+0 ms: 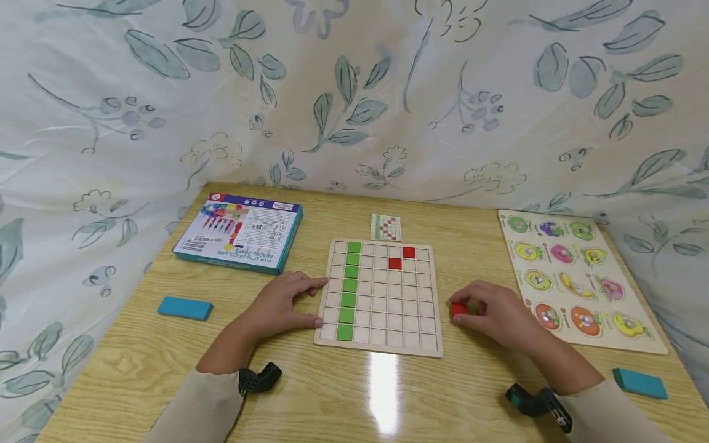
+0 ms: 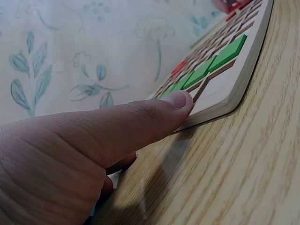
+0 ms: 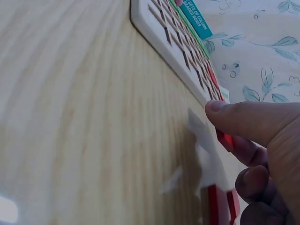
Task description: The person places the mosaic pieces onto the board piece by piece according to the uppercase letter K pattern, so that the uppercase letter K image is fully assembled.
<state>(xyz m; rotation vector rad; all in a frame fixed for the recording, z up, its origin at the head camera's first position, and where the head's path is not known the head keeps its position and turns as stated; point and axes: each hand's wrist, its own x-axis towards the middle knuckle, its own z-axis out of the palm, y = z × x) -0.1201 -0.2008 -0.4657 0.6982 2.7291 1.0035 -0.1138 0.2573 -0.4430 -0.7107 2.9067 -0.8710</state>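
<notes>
A wooden grid board lies flat on the table, with a column of green tiles near its left side. Two red tiles sit diagonally in cells at the upper right. My left hand touches the board's left edge with the tips of thumb and index finger; in the left wrist view the thumb lies against the rim. Right of the board, my right hand pinches a red tile between thumb and index finger. More red tiles are below that hand on the table.
Behind the board lies a small pattern card. A boxed set and a blue block are at left. A fruit puzzle board and another blue block are at right. Patterned cloth hangs behind the table.
</notes>
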